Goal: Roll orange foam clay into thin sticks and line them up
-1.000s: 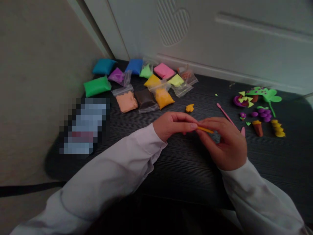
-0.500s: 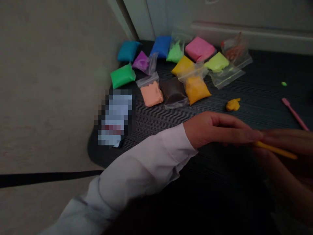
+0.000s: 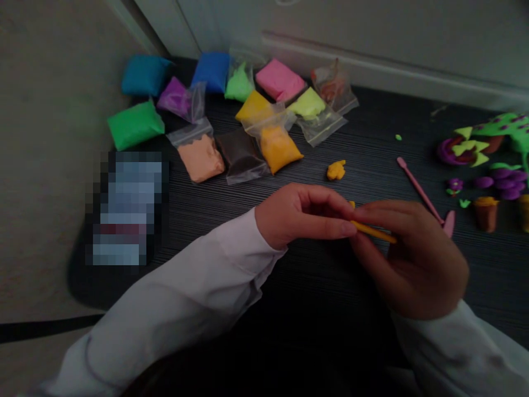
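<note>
A thin strip of yellow clay (image 3: 376, 232) lies between my fingertips above the dark table. My left hand (image 3: 303, 218) comes in from the left, its thumb and forefinger closed on the strip's left end. From the other side, my right hand (image 3: 421, 256) has its fingertips closed around the same strip, whose right end points into the palm. The fingertips of both hands touch. A small yellow bit shows just above them. Beyond the hands, a torn lump of yellow clay (image 3: 336, 170) rests on the table.
Several bags of coloured clay, including an orange one (image 3: 279, 149), lie at the back left. A phone (image 3: 128, 207) with a blurred screen is at left. A pink modelling tool (image 3: 421, 190) lies right of centre. Shaped clay pieces, including purple balls (image 3: 506, 182), stand far right.
The view has swung to the right, so the table's contents sit further left and the shaped clay pieces now show. Both hands still hold the yellow strip; my right hand is now fully visible.
</note>
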A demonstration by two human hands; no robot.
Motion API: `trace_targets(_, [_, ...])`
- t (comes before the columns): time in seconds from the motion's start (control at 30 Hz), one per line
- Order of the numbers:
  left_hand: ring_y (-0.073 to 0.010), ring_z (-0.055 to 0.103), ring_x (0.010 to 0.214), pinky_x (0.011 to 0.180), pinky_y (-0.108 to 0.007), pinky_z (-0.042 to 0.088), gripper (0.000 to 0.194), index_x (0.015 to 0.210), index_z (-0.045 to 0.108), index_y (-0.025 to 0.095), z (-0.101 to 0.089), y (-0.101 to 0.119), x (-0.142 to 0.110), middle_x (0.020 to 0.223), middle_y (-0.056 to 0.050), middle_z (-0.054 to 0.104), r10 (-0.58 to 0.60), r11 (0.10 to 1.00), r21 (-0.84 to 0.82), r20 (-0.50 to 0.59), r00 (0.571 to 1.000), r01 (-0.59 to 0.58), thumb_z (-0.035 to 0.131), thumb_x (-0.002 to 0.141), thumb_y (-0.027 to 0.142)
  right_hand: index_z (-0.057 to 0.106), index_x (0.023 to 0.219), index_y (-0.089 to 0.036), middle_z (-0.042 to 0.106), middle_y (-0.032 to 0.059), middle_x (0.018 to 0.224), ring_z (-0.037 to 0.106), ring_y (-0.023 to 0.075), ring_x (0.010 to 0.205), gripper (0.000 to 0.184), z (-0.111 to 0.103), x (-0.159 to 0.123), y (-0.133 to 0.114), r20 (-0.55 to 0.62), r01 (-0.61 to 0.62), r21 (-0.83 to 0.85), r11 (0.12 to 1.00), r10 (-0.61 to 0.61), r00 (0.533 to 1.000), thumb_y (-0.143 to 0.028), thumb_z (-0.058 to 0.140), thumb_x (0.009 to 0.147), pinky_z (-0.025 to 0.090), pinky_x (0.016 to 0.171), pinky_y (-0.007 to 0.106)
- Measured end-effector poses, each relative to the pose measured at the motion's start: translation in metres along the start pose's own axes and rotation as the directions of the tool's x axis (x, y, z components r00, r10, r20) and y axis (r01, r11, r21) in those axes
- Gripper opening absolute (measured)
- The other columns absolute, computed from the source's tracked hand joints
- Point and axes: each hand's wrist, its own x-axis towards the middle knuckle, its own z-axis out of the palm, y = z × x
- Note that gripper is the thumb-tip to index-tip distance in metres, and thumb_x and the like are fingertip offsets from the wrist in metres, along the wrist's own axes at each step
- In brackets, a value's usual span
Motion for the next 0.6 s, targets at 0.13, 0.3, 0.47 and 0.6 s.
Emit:
trace_targets(0.13, [-0.0074,0.058,0.071,0.071,-0.02,0.044,0.011,0.073,0.065,0.014,-0.0011,-0.0007,0.0001,0.074,0.002,0.064,0.012,1.0,0.024,0.007,1.0,-0.012,0.065,0.064,0.01,0.058,0.095,-0.022,0.063,0.0029,0.087,0.059,0.0158,0.08,0.032,0.0011,-0.0003,0.0004,-0.016,0.004,-0.005,1.0,-0.004,1.0,-0.008,0.062,0.067,0.049,0.071,0.031])
trace_targets(0.3, [-0.0062,0.057,0.07,0.069,-0.018,0.043,0.011,0.073,0.065,0.014,-0.0009,-0.0012,0.0006,0.072,0.003,0.064,0.024,0.999,0.026,0.01,1.0,-0.024,0.065,0.063,0.009,0.058,0.093,-0.022,0.063,0.0033,0.086,0.059,0.0158,0.08,0.029,0.0008,0.0,0.0012,-0.018,0.025,-0.043,0.999,-0.026,0.999,-0.009,0.062,0.068,0.049,0.071,0.032])
trace_targets(0.47, [-0.0056,0.057,0.069,0.068,-0.018,0.043,0.011,0.073,0.065,0.014,-0.0006,-0.0028,0.0015,0.072,0.003,0.064,0.042,0.999,0.024,-0.003,0.999,-0.042,0.066,0.063,0.01,0.058,0.094,-0.02,0.062,0.0042,0.088,0.058,0.0156,0.081,0.029,0.0014,-0.0009,0.0011,-0.035,-0.002,-0.023,1.0,0.001,0.999,-0.009,0.062,0.068,0.049,0.071,0.031])
trace_targets(0.6, [-0.0061,0.058,0.069,0.068,-0.019,0.043,0.011,0.073,0.065,0.014,-0.0013,-0.0041,0.0019,0.072,0.002,0.064,0.064,0.998,0.024,-0.014,0.998,-0.064,0.067,0.063,0.012,0.059,0.092,-0.017,0.063,0.0046,0.087,0.058,0.0149,0.081,0.027,0.0018,-0.0007,0.0002,-0.042,0.001,-0.007,1.0,-0.001,0.999,-0.008,0.062,0.067,0.049,0.072,0.029])
